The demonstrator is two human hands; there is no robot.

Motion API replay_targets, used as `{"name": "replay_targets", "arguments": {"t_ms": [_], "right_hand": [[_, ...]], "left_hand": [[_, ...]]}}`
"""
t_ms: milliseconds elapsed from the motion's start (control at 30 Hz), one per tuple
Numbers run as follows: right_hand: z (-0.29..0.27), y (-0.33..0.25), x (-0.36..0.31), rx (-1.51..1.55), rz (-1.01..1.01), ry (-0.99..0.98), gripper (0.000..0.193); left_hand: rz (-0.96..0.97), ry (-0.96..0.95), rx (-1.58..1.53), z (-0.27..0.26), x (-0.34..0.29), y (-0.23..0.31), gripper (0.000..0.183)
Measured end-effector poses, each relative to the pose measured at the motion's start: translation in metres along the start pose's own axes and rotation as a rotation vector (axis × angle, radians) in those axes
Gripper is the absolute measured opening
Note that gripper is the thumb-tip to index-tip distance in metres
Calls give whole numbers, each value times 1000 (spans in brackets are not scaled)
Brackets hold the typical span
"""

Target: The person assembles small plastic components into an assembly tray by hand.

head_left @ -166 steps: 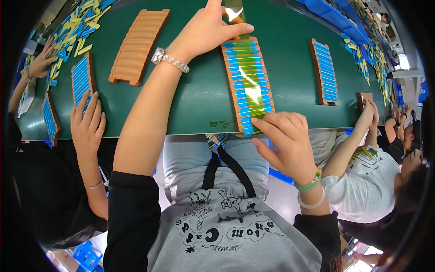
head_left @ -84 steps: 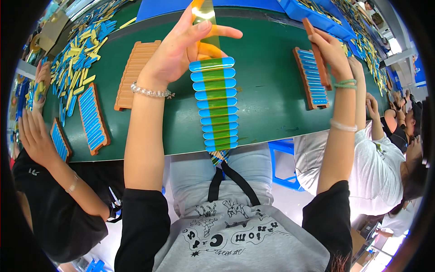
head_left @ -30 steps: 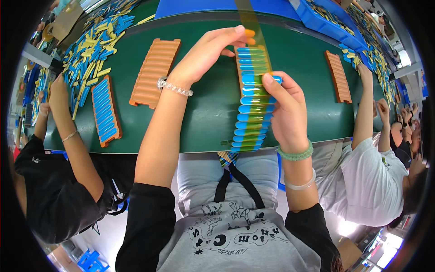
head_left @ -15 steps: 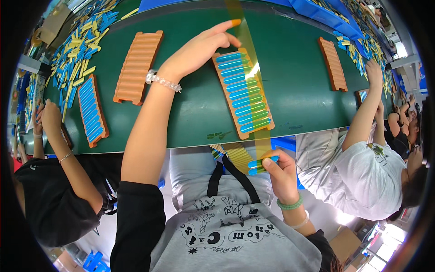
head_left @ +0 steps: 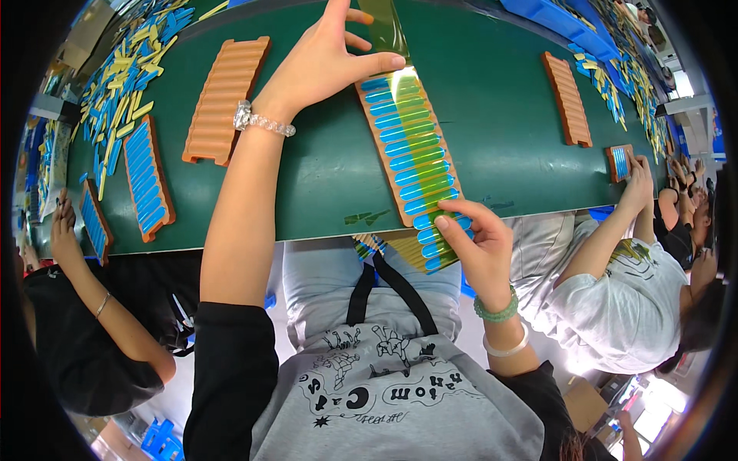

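A tan-orange ridged tray lies tilted on the table in front of me, its grooves holding several blue flat sticks. A strip of clear yellow tape runs lengthwise over them and on past the far end. My left hand is at that far end, fingers spread, thumb resting on the tape. At the near end my right hand pinches the taped row of blue sticks, which reaches past the tray and the table edge. Below it hangs more of the taped strip, above my lap.
An unfilled orange ridged tray lies left, beside a tray of blue sticks. Loose blue and yellow sticks are heaped far left. Another ridged tray and a blue bin are at right. Co-workers' hands work on both sides.
My right hand has moved up to the tray's near end with the taped sticks. The tape now lies along the tray's sticks, and my left thumb has come down onto it.
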State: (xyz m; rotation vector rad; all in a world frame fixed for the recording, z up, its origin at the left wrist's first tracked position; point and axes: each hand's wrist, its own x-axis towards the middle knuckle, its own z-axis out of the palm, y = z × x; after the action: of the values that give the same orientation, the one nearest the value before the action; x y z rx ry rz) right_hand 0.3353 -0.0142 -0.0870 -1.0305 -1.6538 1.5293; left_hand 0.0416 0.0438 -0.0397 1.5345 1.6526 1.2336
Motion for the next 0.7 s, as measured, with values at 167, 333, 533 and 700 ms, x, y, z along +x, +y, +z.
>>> {"name": "replay_targets", "arguments": {"t_ms": [167,333,533,700], "right_hand": [[0,-4,1,26,16,-29,25],[1,-1,1,-53,-21,-36,24],[-1,1,1,-80,-25,-33,23],[1,-1,2,-98,-9,-30,23]], "left_hand": [[-7,-37,-39,-3,0,-3,122],[-11,-42,-84,-4,-2,0,121],[-21,-69,-78,-6,-3,5,121],[-27,-50,-58,-4,-1,-6,122]]}}
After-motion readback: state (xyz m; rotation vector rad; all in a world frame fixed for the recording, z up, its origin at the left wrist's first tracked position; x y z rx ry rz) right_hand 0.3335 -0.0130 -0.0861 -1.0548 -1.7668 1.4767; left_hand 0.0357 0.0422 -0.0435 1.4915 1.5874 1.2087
